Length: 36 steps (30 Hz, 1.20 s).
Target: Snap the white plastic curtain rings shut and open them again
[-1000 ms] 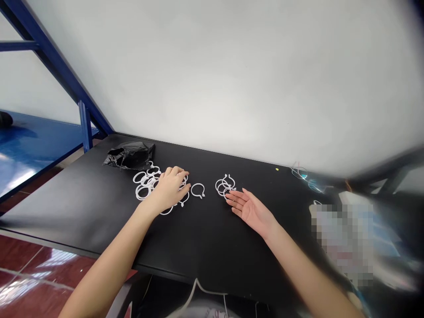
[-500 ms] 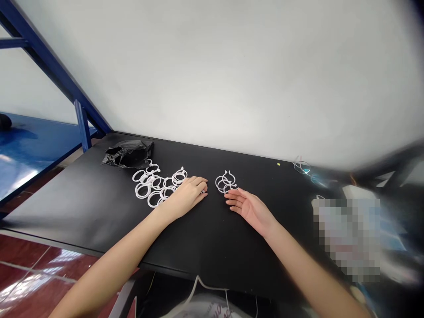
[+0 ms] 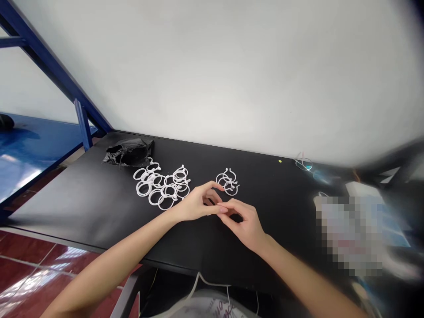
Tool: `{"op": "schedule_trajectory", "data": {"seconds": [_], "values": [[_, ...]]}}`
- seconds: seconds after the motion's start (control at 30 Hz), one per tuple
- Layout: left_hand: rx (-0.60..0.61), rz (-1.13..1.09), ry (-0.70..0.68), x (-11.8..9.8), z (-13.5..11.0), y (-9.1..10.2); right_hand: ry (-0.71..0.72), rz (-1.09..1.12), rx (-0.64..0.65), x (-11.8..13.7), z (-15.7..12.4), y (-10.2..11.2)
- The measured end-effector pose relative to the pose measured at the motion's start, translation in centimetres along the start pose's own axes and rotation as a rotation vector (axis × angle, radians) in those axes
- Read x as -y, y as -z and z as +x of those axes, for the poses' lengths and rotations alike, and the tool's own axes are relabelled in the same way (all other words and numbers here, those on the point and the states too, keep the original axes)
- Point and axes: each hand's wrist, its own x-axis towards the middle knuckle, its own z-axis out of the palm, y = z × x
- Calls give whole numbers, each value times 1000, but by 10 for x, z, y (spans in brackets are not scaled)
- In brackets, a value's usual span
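My left hand (image 3: 202, 201) and my right hand (image 3: 243, 221) meet over the table with their fingertips pinched together. Between them is a white plastic curtain ring, almost wholly hidden by the fingers; only a pale sliver shows under my left thumb. To the left of my left hand lies a loose pile of white curtain rings (image 3: 155, 198), most of them looking closed. Just beyond the fingertips is a smaller group of rings (image 3: 231, 194) with their knobbed ends apart.
A crumpled black plastic bag (image 3: 129, 145) lies behind the pile on the black table (image 3: 82, 185). Glasses (image 3: 303, 164) rest near the wall at the right. A blurred, pixelated package (image 3: 347, 234) sits at the far right. Blue metal framing (image 3: 59, 70) stands at the left.
My left hand has come away from the pile and moved right. My right hand has gone from spread fingers to a pinch, and the two hands now touch.
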Motion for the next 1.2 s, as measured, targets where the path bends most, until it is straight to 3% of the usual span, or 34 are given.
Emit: {"op": "schedule_trajectory", "data": {"seconds": [0.2,0.37,0.43,0.63,0.7,0.77,0.87,1.03,1.13,1.2], "values": [[91,-36,32,-6,1,4,-106,144,-46,-2,4,10],[16,-62,25,-5,-2,10,-277,299,-7,-5,5,14],[12,-68,1,-3,-3,10,-266,297,-26,-4,5,14],[13,35,-29,-8,-5,8,-124,154,-61,-5,3,10],[-18,209,-72,-11,-6,10,-134,142,-52,-8,4,11],[-136,475,-130,-11,-6,13,-135,80,-87,-13,7,14],[-290,857,-178,-3,-4,21,-42,-177,-171,-22,13,24],[-279,1148,-99,12,-3,29,28,-590,46,-34,19,43],[-353,1137,-138,12,-3,25,57,-679,143,-32,20,49],[-394,1066,-225,9,-3,19,107,-683,142,-27,20,51]]}}
